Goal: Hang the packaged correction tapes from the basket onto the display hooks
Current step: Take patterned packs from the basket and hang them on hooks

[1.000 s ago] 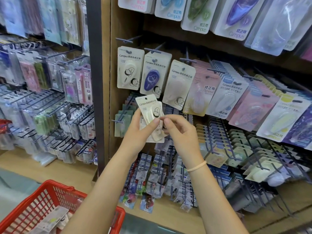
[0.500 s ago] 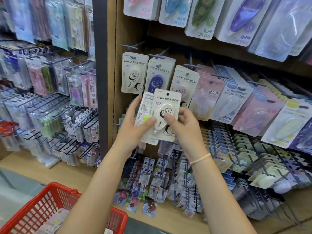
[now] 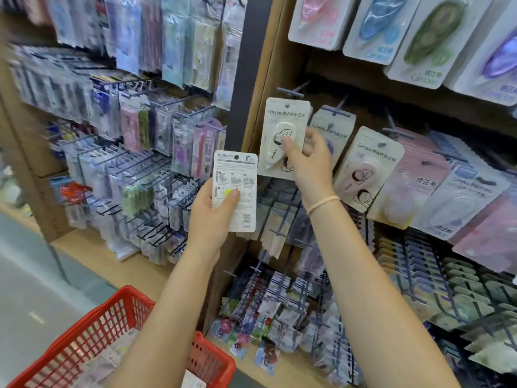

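Fingers of both hands pinch correction tape packs.
Right hand [image 3: 303, 161] lifts front-facing pack [image 3: 282, 137] at twelve o'clock; left hand [image 3: 215, 217] grips back-facing pack [image 3: 235, 191].

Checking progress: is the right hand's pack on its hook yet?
Cannot tell: right hand grips the pack, its hole by the hook.

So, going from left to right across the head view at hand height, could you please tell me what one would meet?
Clear-packet hook rack → back-facing package in left hand → front-facing correction tape in right hand → hanging pink package.
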Demonstrator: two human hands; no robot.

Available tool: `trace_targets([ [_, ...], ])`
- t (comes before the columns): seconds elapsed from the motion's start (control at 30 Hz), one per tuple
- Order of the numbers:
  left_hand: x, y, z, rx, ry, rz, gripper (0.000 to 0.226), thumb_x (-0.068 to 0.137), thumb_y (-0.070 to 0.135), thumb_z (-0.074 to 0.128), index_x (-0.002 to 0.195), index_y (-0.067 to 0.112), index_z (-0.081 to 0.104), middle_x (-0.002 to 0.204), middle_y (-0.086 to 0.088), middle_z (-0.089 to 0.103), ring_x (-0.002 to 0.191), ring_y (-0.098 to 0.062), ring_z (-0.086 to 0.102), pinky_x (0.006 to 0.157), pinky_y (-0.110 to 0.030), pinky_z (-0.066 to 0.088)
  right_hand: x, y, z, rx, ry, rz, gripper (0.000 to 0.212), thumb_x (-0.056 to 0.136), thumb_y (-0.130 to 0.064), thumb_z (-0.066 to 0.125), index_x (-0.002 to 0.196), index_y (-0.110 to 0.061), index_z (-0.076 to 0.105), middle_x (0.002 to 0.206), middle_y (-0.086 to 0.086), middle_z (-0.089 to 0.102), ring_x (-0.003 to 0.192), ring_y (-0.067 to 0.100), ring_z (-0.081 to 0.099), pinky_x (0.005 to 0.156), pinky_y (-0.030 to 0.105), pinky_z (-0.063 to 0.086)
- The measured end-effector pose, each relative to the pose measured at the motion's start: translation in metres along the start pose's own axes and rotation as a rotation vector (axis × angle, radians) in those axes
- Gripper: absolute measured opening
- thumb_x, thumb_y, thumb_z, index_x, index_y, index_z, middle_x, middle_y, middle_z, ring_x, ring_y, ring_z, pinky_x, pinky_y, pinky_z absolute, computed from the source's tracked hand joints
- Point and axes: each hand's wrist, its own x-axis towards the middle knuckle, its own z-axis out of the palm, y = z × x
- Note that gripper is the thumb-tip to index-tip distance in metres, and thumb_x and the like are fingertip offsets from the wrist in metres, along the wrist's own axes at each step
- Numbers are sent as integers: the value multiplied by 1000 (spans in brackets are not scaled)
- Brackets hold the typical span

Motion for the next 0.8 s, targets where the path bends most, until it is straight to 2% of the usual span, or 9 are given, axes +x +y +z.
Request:
trace_targets([
  [0.13,4,2,-4,13,22,5,32,101,14,64,131,24,62,124,3,73,112,-17,71,99,-49,57,1,5,7,19,42,14,23,98,-19,64,119,-19,54,117,3,73,104,11,71,82,25,59],
  [0.3,6,2,-1,17,-16,17,36,101,12,63,137,18,60,126,1,73,113,-18,71,97,-47,58,-4,7,5,26,125,-17,18,97,-22,66,112,-20,57,100,-3,75,89,3,71,71,15,52],
  [0.43,7,2,3,-31,-16,2,36,100,12,65,135,17,56,124,1,73,110,-17,72,96,-46,59,2,8,6,10,121,17,13,95,-24,69,102,-26,57,95,-5,76,89,5,72,77,22,56],
  [0.5,8,2,6,-58,-13,-5,34,98,12,67,129,17,56,121,0,73,107,-17,73,95,-47,60,7,9,6,-33,147,52,13,94,-28,70,100,-22,60,91,-7,73,84,4,69,74,19,52],
  [0.57,7,3,8,-74,-25,7,29,97,12,67,124,18,58,117,2,75,105,-18,73,92,-44,61,9,14,5,-84,153,103,23,94,-34,70,104,-15,63,92,-6,69,82,3,64,71,15,48],
  [0.6,6,3,9,-78,-38,18,27,97,12,67,123,19,60,117,2,75,106,-18,73,90,-42,61,6,17,4,-103,149,136,32,93,-37,70,111,-12,64,97,-4,68,88,5,64,75,17,49],
  [0.67,3,4,10,-96,-64,34,26,98,12,65,123,21,64,119,2,75,108,-19,73,86,-37,61,-9,24,-1,-117,141,190,44,91,-42,71,122,-13,59,109,-1,65,101,14,65,87,28,54],
  [0.8,-1,4,15,-124,-94,47,23,100,13,62,120,24,67,118,3,76,108,-17,72,85,-33,60,-54,27,-15,-59,77,185,28,96,-41,64,113,-18,64,108,0,69,101,15,68,94,38,56],
])
